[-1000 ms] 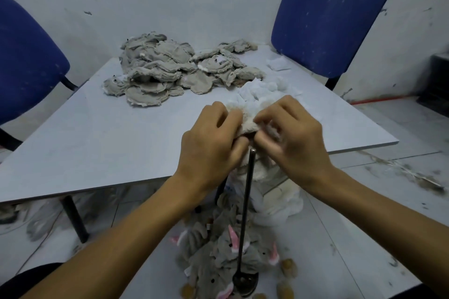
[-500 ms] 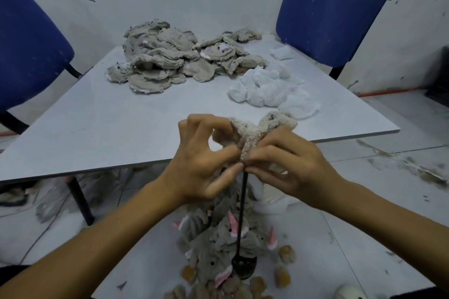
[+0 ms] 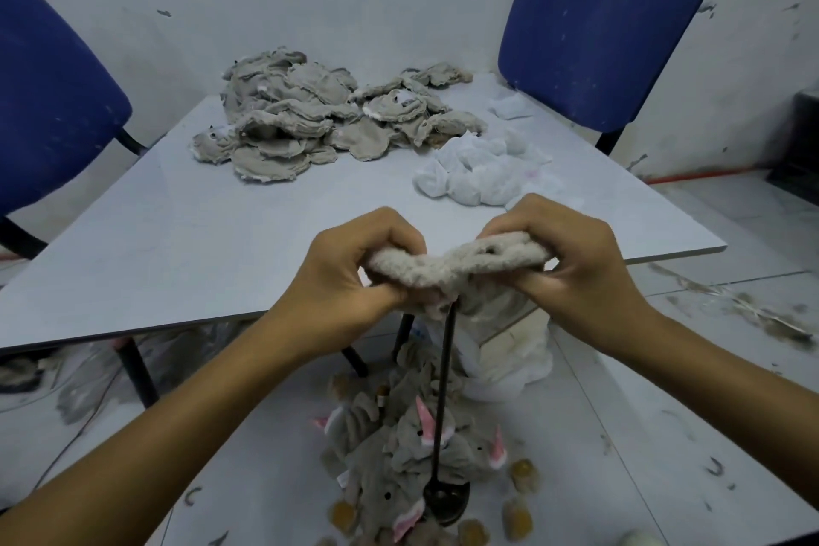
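Your left hand (image 3: 350,275) and right hand (image 3: 571,270), fingers (image 3: 545,213) clamped on the grey plush skin (image 3: 456,266) atop the upright rod (image 3: 445,390), appear mid-batch: seemingly finished skins (image 3: 301,120) pile on the counter (image 3: 177,244) at 11 o'clock, while a floor heap (image 3: 399,448) at 6 o'clock apparently waits.

Both hands, left hand (image 3: 350,275) and right hand (image 3: 576,266), grip a plush piece (image 3: 456,264) atop a rod (image 3: 445,377).

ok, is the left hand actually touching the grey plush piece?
Touching. The head view shows the left hand pinching the left end of the grey plush piece between thumb and curled fingers.
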Demonstrator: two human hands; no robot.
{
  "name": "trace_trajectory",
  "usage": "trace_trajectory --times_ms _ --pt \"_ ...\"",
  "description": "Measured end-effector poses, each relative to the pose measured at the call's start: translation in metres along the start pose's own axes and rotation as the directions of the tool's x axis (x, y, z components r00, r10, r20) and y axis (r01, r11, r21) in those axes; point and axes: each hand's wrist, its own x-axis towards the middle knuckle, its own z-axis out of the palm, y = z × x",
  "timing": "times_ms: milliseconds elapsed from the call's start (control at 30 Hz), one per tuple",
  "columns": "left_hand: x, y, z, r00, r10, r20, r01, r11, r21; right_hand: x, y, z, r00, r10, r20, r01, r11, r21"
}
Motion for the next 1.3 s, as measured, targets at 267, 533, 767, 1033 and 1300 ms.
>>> trace_trajectory --times_ms 267,533,767,1033,1300 --pt "-0.002 -0.005 0.014 0.985 -0.09 0.149 0.067 0.985 0.157 -0.013 0.002 0.024 0.994 0.055 0.097 -0.05 0.997 -0.061" --pt "0.006 -0.004 0.025 0.997 -0.071 0.009 0.069 0.984 0.164 -0.028 0.009 0.034 0.998 0.054 0.01 -0.053 0.993 -0.105" --pt "-0.002 -0.014 0.027 0.991 -0.101 0.087 0.076 0.965 0.252 -0.034 0.009 0.041 0.982 0.159 0.1 -0.161 0.987 0.007" --pt "-0.002 -0.002 0.03 0.992 -0.057 -0.114 0.065 0.995 0.07 -0.033 0.008 0.04 0.977 0.213 0.024 -0.214 0.972 0.096" --pt "0.006 -0.01 0.029 0.993 -0.085 0.088 0.066 0.977 0.203 -0.035 0.021 0.046 0.991 0.12 0.056 -0.119 0.993 -0.026"
